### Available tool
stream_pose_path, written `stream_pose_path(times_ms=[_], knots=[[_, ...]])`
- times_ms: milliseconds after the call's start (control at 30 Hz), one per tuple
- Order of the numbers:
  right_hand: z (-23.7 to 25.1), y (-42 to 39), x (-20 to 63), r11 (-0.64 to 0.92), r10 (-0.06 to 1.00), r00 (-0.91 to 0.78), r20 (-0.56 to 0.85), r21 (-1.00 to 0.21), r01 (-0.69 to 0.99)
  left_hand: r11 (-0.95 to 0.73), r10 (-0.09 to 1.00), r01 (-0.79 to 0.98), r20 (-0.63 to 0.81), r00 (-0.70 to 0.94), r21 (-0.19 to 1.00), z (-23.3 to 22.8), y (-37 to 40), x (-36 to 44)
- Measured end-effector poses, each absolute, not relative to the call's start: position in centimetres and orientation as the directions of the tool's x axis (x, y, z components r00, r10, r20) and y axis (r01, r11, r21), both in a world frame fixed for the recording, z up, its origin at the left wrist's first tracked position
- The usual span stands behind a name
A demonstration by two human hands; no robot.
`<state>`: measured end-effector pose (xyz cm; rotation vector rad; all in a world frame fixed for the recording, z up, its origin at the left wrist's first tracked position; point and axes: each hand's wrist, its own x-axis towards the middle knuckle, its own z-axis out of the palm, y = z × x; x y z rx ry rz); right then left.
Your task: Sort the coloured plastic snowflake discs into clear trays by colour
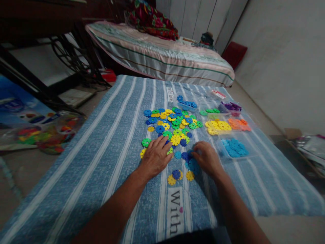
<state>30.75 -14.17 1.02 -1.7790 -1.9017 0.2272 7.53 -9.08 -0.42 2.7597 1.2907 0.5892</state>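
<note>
Plastic discs point(172, 127), blue, yellow, green, lie scattered on striped blue cloth point(101, 152), mid-table. Left hand point(155, 156) flat, palm down, fingers spread, resting on near edge of disc pile. Right hand point(207, 157) just right of pile, fingers curled onto blue discs; grip unclear. Few loose discs near side of pile, between wrists. Clear trays point(230, 135) right of pile hold sorted yellow, orange, blue, purple, green discs. Bed point(162, 56) beyond pile. Bag of toys point(48, 134) far left of pile, on floor.

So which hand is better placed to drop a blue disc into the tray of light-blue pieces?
Probably the right hand: it rests on blue discs beside the light-blue tray. The left hand lies flat farther away.
</note>
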Motion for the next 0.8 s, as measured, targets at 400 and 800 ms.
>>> stream_pose_path(times_ms=[400,800], knots=[[4.1,-15.7,37.8,-0.234,0.617,0.351,0.704,-0.262,0.936,-0.653,0.749,0.733,0.307,0.587,0.191,-0.3,-9.1,7.6],[0.6,-15.4,25.9,0.268,0.921,-0.165,0.354,-0.264,0.927,-0.662,0.736,0.731,0.324,0.594,0.163,-0.3,-9.0,7.7]])
